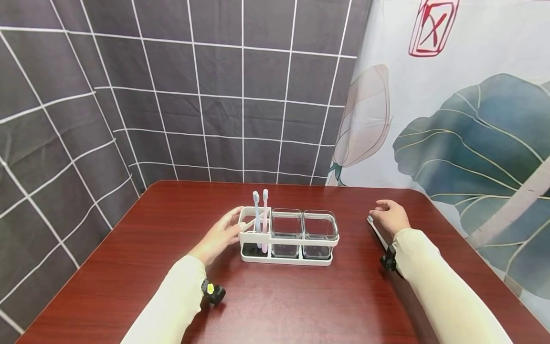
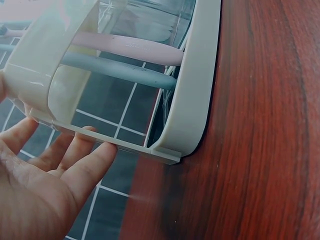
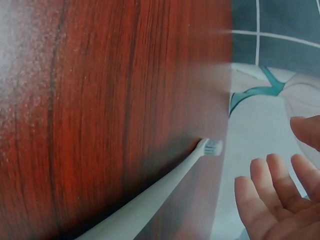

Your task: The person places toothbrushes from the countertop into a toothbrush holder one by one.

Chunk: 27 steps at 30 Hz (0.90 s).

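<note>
A white toothbrush holder point(image 1: 285, 261) stands on the table, with a blue toothbrush point(image 1: 257, 212) and a pink toothbrush point(image 1: 264, 210) upright in its left compartment. My left hand point(image 1: 218, 239) grips the holder's left end. In the left wrist view, fingertips touch its side edge and the thumb tip shows at the frame's edge on the upper band. To the right, a white toothbrush point(image 3: 150, 200) lies on the table, bristle end away from me. My right hand point(image 1: 393, 220) hovers over its head end, fingers loosely bent and holding nothing; the right wrist view shows them apart from it.
Two clear square cups, one in the middle slot point(image 1: 287, 224) and one in the right slot point(image 1: 320, 225), sit in the holder. The dark red table point(image 1: 301, 301) ends at a grey tiled-pattern backdrop point(image 1: 219, 114) behind and a leaf-printed curtain point(image 1: 485, 138) on the right.
</note>
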Tool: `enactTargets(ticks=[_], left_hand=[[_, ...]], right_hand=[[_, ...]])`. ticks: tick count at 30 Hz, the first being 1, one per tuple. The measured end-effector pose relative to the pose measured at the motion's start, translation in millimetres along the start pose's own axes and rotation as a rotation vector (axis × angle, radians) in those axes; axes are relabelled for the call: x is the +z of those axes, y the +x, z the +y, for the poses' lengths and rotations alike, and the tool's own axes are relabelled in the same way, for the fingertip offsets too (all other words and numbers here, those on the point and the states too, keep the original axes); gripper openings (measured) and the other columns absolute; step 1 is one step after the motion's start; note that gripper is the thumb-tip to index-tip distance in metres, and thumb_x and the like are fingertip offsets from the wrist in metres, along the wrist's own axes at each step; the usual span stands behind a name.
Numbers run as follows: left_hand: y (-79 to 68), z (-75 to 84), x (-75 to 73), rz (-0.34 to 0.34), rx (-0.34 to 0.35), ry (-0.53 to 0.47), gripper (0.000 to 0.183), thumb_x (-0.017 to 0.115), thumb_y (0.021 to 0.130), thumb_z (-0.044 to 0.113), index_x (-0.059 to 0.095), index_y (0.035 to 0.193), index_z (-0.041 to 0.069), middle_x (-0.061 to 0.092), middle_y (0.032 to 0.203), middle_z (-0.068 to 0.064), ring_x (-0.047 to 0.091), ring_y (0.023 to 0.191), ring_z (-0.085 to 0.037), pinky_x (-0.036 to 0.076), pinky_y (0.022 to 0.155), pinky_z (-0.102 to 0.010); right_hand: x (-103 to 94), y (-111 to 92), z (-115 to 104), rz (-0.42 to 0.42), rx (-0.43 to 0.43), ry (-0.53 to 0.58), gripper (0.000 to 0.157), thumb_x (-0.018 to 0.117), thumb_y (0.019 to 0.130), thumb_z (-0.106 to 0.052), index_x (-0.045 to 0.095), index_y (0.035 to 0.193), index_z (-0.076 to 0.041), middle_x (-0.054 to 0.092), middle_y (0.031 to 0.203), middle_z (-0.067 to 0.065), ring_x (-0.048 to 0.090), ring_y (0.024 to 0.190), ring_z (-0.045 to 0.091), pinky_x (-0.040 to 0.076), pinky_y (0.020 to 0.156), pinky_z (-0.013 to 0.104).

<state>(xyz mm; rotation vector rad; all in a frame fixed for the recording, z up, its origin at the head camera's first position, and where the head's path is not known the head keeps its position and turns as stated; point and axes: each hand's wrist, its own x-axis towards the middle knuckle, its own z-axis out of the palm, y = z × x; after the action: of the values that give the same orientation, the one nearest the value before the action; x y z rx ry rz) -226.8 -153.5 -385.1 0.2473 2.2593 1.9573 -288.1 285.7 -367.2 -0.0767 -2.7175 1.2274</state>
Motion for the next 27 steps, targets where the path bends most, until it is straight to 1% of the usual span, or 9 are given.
enactTargets(ticks=[4, 6, 8, 11, 13, 16, 19, 21, 27], left_hand=[[0.4, 0.3, 0.7, 0.009, 0.004, 0.007, 0.055, 0.056, 0.097, 0.017, 0.035, 0.148, 0.016, 0.035, 0.15, -0.021, 0.044, 0.131, -0.036, 0.042, 0.104, -0.05], [0.1, 0.2, 0.5, 0.011, 0.005, 0.007, 0.056, 0.056, 0.097, 0.017, 0.033, 0.148, 0.015, 0.035, 0.151, -0.02, 0.044, 0.131, -0.036, 0.042, 0.104, -0.05], [-0.1, 0.3, 0.5, 0.013, 0.005, 0.005, 0.057, 0.056, 0.097, 0.017, 0.033, 0.149, 0.014, 0.035, 0.151, -0.021, 0.044, 0.131, -0.036, 0.043, 0.103, -0.049], [-0.8, 0.8, 0.6, 0.013, -0.001, 0.008, 0.057, 0.057, 0.097, 0.017, 0.033, 0.149, 0.015, 0.034, 0.151, -0.021, 0.045, 0.131, -0.036, 0.043, 0.103, -0.048], [-0.8, 1.0, 0.8, 0.015, -0.005, 0.004, 0.057, 0.057, 0.096, 0.018, 0.034, 0.148, 0.016, 0.034, 0.15, -0.021, 0.045, 0.131, -0.036, 0.043, 0.103, -0.048], [-0.6, 1.0, 0.4, 0.013, -0.001, 0.007, 0.058, 0.057, 0.097, 0.018, 0.033, 0.149, 0.014, 0.034, 0.15, -0.022, 0.044, 0.131, -0.036, 0.043, 0.103, -0.048], [-0.2, 0.9, -0.2, 0.012, -0.004, 0.01, 0.058, 0.058, 0.097, 0.019, 0.033, 0.149, 0.015, 0.034, 0.15, -0.022, 0.044, 0.131, -0.037, 0.043, 0.103, -0.048], [0.1, 0.9, -0.1, 0.008, -0.004, 0.016, 0.057, 0.057, 0.097, 0.02, 0.033, 0.149, 0.015, 0.034, 0.15, -0.022, 0.044, 0.131, -0.037, 0.043, 0.103, -0.048], [0.1, 0.7, -0.2, 0.006, -0.009, 0.007, 0.055, 0.055, 0.098, 0.015, 0.034, 0.149, 0.017, 0.034, 0.151, -0.018, 0.042, 0.132, -0.037, 0.041, 0.105, -0.051]], right_hand=[[-1.7, 3.6, 6.4, -0.053, 0.064, 0.057, 0.053, 0.058, 0.09, -0.009, 0.041, 0.134, 0.015, 0.059, 0.117, 0.032, 0.062, 0.085, 0.017, 0.054, 0.069, 0.024], [-2.4, 4.7, 10.2, -0.079, 0.101, 0.079, 0.054, 0.057, 0.091, -0.01, 0.04, 0.136, 0.014, 0.059, 0.118, 0.03, 0.063, 0.091, 0.023, 0.056, 0.075, 0.032], [-3.1, 5.8, 13.7, -0.095, 0.132, 0.085, 0.055, 0.057, 0.091, -0.012, 0.04, 0.137, 0.014, 0.059, 0.119, 0.03, 0.062, 0.096, 0.026, 0.057, 0.079, 0.036], [-3.7, 7.0, 18.2, -0.113, 0.167, 0.101, 0.055, 0.057, 0.091, -0.011, 0.039, 0.136, 0.014, 0.057, 0.121, 0.031, 0.061, 0.1, 0.031, 0.057, 0.081, 0.038], [-4.2, 7.2, 20.0, -0.125, 0.185, 0.104, 0.055, 0.057, 0.091, -0.011, 0.039, 0.136, 0.015, 0.055, 0.123, 0.033, 0.061, 0.104, 0.035, 0.057, 0.079, 0.036], [-5.1, 7.8, 22.3, -0.148, 0.196, 0.096, 0.055, 0.057, 0.091, -0.01, 0.038, 0.136, 0.016, 0.054, 0.125, 0.034, 0.058, 0.111, 0.041, 0.057, 0.079, 0.036], [-5.9, 9.0, 24.5, -0.172, 0.2, 0.089, 0.056, 0.057, 0.092, -0.01, 0.036, 0.136, 0.017, 0.055, 0.125, 0.034, 0.054, 0.117, 0.044, 0.057, 0.082, 0.039], [-5.8, 10.1, 26.4, -0.185, 0.198, 0.094, 0.056, 0.057, 0.091, -0.009, 0.036, 0.135, 0.018, 0.055, 0.124, 0.034, 0.054, 0.117, 0.045, 0.056, 0.084, 0.042], [-5.0, 13.9, 31.3, -0.206, 0.197, 0.077, 0.054, 0.057, 0.09, -0.008, 0.038, 0.132, 0.02, 0.054, 0.123, 0.036, 0.057, 0.113, 0.044, 0.056, 0.083, 0.044]])
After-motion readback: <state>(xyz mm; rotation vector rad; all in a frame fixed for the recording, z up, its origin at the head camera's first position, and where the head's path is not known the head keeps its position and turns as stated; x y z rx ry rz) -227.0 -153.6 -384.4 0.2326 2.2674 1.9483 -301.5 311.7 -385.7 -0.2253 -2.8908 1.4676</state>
